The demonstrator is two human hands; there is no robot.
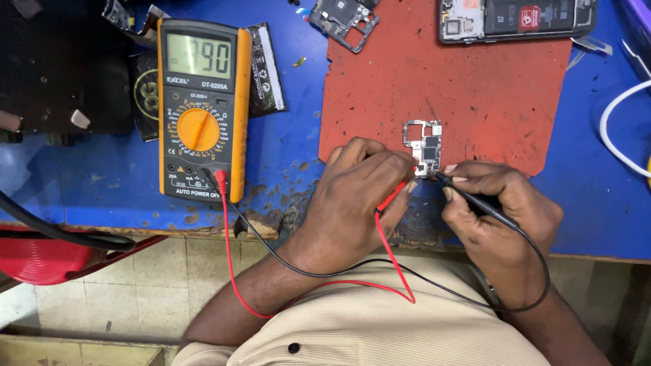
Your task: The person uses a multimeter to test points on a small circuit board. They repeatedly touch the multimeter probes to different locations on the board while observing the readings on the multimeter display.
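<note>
Head camera — single view, steeply downward from above the person's chest, close over the blue workbench (285,146) near edge.

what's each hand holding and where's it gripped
Left hand holds the red probe by its handle near the tip; right hand holds the black probe by its handle. Both tips meet the circuit board.

A phone repair workshop: a multimeter (199,108), opened phone (519,19) and loose circuit board (422,147) on a scuffed blue bench (285,156).
</note>
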